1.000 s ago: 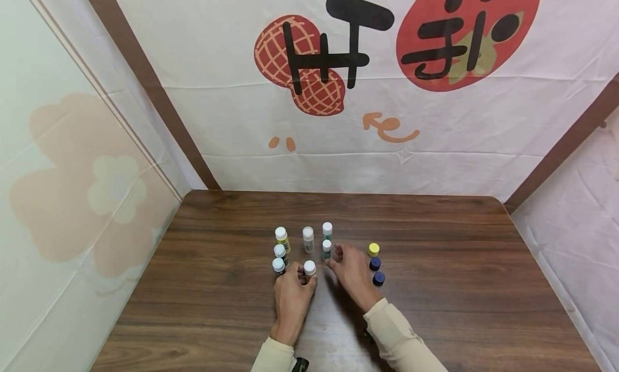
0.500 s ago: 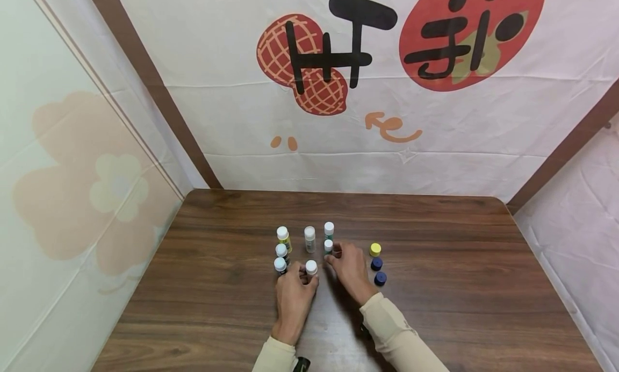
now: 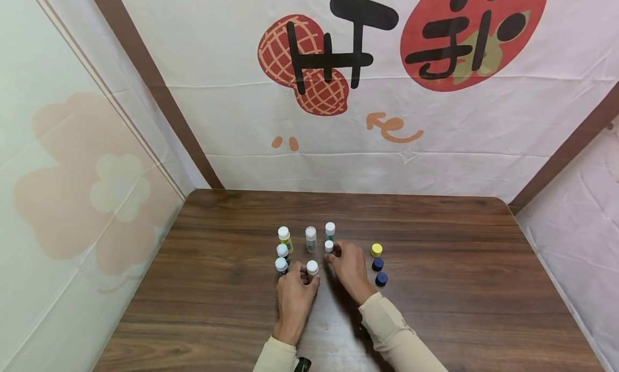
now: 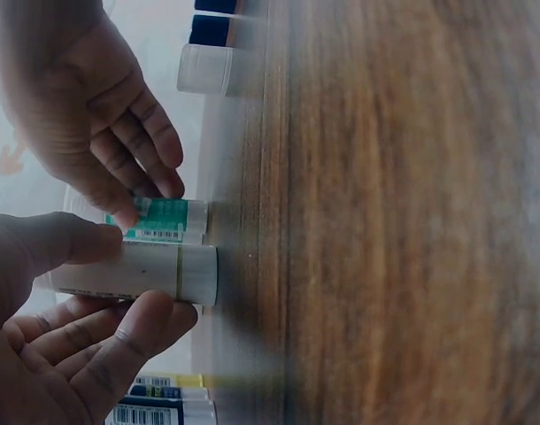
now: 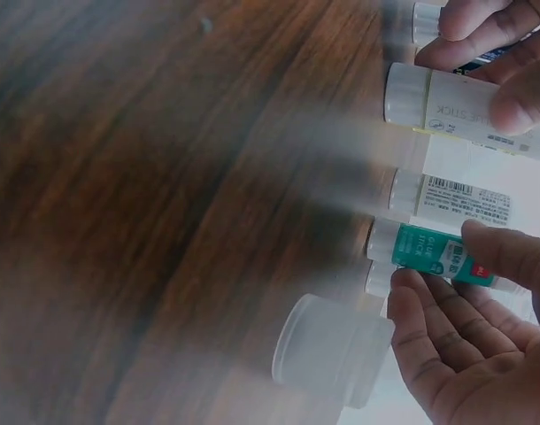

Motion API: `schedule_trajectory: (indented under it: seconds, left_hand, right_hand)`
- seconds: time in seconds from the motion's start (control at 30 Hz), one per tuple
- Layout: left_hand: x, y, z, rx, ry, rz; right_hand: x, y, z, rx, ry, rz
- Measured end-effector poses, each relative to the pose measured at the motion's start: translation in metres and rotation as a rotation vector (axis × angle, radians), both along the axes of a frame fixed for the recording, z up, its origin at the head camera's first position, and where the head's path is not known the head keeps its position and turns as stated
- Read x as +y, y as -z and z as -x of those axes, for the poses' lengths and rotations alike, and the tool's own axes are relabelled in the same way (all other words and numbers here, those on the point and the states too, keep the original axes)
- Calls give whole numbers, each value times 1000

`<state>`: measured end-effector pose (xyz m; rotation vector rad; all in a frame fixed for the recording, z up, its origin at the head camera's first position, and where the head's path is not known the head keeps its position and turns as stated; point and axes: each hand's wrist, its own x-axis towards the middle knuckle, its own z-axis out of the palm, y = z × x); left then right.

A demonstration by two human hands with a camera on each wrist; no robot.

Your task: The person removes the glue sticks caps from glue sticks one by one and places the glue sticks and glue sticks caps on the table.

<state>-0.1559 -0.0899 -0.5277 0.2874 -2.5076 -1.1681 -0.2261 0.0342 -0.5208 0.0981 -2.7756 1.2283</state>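
My left hand [image 3: 294, 302] pinches a white glue stick [image 3: 312, 268] upright on the table, thumb on one side and fingers on the other. Beside it, my right hand [image 3: 352, 271] holds a green-labelled glue stick [image 5: 434, 251] with a white cap, thumb and fingers at its sides. Just behind that one stands another white-capped glue stick [image 3: 330, 230] with green on it. A white-labelled stick [image 3: 311, 239] is upright between the rows. Left of my left hand, a yellow-labelled stick [image 3: 285, 236] and two dark-labelled sticks [image 3: 281, 265] form a row, partly hidden by one another.
Right of my right hand sit a yellow round piece [image 3: 376, 249] and two dark blue ones [image 3: 381, 279] in a line. A translucent cup-like piece [image 5: 330, 351] shows close by in the right wrist view. A printed cloth [image 3: 309, 167] hangs behind the wooden table [image 3: 459, 297].
The whole head view has shifted slightly. My right hand has lifted a little around the green glue stick, covering more of it; the left hand keeps its grip on the white one.
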Motion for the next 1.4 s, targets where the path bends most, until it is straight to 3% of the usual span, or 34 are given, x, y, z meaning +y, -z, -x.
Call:
schedule_trajectory:
  seconds: [0.73, 1.0, 1.17, 1.4]
  left_hand:
    - [5, -1, -2, 4, -10, 11]
    - [8, -22, -10, 1, -49, 113]
    - [6, -37, -20, 4, -30, 94]
    - [2, -44, -33, 27, -14, 65]
  right_hand:
    - [28, -19, -32, 112, -47, 139]
    - [33, -25, -45, 236, -93, 137]
    - [35, -22, -53, 313, -134, 103]
    - [37, -19, -65, 324, -179, 27]
